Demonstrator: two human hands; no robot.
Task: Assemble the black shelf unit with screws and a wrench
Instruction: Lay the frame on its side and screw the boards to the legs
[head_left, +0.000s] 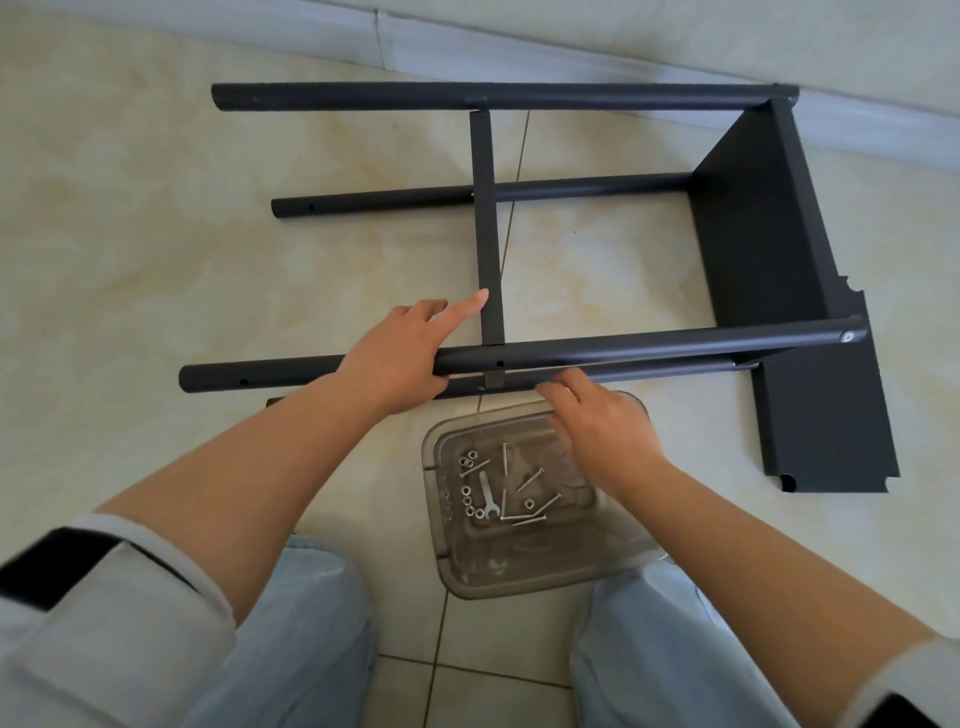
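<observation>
Your black shelf unit lies on its side on the tiled floor, filling the upper half of the view from 10 o'clock round to 3 o'clock. Four round black poles run left to right; a flat black panel is fixed across their right ends at 3 o'clock, and a narrow black crossbar stands between the far pole at 12 o'clock and the near upper pole at centre.

Your left hand is wrapped over the near upper pole just left of centre, thumb beneath it, with the index finger stretched straight so its tip touches the crossbar's lower end. Your right hand sits just right of centre, its fingers curled against the lower near pole; you cannot tell from here whether they grip the pole or pinch something small against it.

Directly below the right hand, at 6 o'clock, a clear plastic tub rests on the floor between your knees. Inside it lie a small flat wrench, several long screws and a scatter of nuts.
</observation>
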